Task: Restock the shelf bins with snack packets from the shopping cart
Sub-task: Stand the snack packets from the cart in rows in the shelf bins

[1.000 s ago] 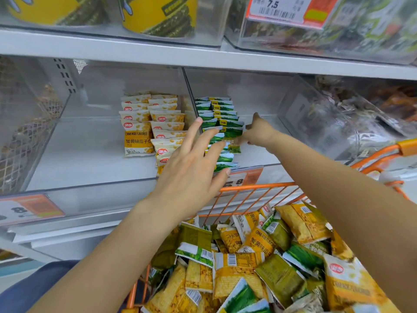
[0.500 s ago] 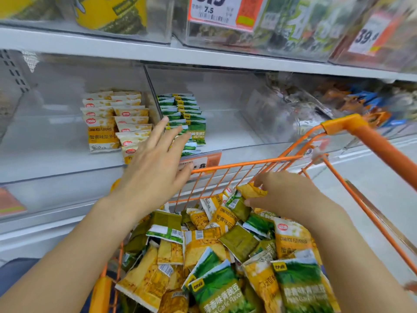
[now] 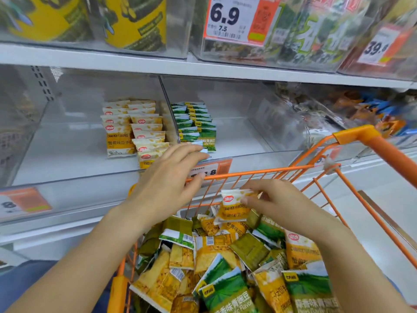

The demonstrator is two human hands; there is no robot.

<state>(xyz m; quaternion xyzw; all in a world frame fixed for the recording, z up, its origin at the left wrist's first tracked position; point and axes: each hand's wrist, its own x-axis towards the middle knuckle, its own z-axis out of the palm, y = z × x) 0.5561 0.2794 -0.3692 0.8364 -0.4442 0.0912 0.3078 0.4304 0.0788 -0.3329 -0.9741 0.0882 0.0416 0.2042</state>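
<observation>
Shop aisle, white shelf (image 3: 203, 68) with clear bins, orange cart (image 3: 259, 171) parked against its front edge.

Left bin (image 3: 74, 154): yellow stack (image 3: 133, 129) in two rows at its right side, against the divider (image 3: 169, 114). Right bin (image 3: 243, 136): green stack (image 3: 196, 123) tight against the same divider, rest of the floor bare. Upper shelf has tubs and price tags (image 3: 234, 19), not part of the job.

Cart is loaded with mixed yellow and green packets (image 3: 216, 256), jumbled, many face down.

Right hand (image 3: 277, 206) is over the cart's far end, thumb and fingers pinched on the top edge of a yellow packet (image 3: 234, 206). The packet is lifted just clear of the pile, printed face up and tilted. Left hand (image 3: 167, 184) hovers above the cart's front rail, fingers spread and straight, holding nothing, fingertips near the front lip of the bins at the divider. Can't tell if it touches the lip, view is blurred there.

Step in hand, as I read it: pick done, carry to the shelf not yet started. Stocking looks early, since the cart is well filled and both bins have plenty of floor left.

Next move needs: lift over the rail, go left of the divider, not right, since the packet's colour matches the yellow stack. Set it face forward at the front of the rows. Light foil pack held in a corner pinch, so it may swing. Left hand is placed to steady the front row.
</observation>
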